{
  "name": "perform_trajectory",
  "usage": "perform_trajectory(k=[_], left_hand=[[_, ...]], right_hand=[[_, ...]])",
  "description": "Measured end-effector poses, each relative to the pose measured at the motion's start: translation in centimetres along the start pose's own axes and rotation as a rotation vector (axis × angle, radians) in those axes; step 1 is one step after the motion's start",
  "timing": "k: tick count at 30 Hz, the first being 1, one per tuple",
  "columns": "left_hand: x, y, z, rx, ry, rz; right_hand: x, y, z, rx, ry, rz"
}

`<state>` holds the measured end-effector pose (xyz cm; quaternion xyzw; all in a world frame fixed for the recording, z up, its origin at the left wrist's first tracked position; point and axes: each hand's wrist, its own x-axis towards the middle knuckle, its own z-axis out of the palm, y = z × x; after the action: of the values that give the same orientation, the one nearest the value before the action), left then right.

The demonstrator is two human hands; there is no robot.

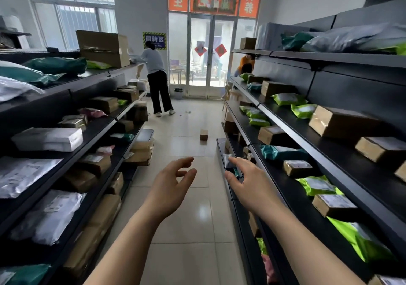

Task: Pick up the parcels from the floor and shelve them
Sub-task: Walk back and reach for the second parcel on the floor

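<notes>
A small brown cardboard parcel (pixel 203 134) stands alone on the tiled aisle floor, well ahead of me. My left hand (pixel 173 181) is stretched forward over the floor with loosely curled fingers and holds nothing. My right hand (pixel 246 179) reaches out beside the right shelf (pixel 342 153), fingers relaxed and empty, in front of a dark bag (pixel 229 164) at the shelf's end. Both hands are far short of the parcel. Dark shelves on both sides carry boxes and green, teal and white mailer bags.
The left shelf (pixel 96 131) and the right shelf wall in a narrow aisle. A person (pixel 156 76) in a grey top stands at the far end of the left shelf. Another person (pixel 245 65) in orange is partly hidden behind the right shelf. Glass doors (pixel 211 56) close the aisle.
</notes>
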<state>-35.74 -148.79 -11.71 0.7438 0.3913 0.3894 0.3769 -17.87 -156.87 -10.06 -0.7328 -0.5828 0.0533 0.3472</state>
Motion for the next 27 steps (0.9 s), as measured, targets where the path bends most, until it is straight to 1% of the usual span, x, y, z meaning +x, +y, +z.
perform_trajectory(k=[8, 16, 23, 27], left_hand=[[9.4, -4.8, 1.6, 0.054, 0.020, -0.048], [22.2, -10.5, 1.1, 0.073, -0.015, -0.041], [35.7, -14.8, -1.5, 0.070, -0.053, -0.026], [41.3, -17.1, -2.0, 0.082, -0.073, -0.025]], right_hand=[[10.5, 4.0, 4.4, 0.037, -0.076, 0.002], [23.0, 5.6, 9.8, 0.031, -0.041, 0.013], [35.4, 5.3, 14.1, 0.054, 0.001, 0.064], [40.2, 6.1, 16.5, 0.064, 0.004, 0.104]])
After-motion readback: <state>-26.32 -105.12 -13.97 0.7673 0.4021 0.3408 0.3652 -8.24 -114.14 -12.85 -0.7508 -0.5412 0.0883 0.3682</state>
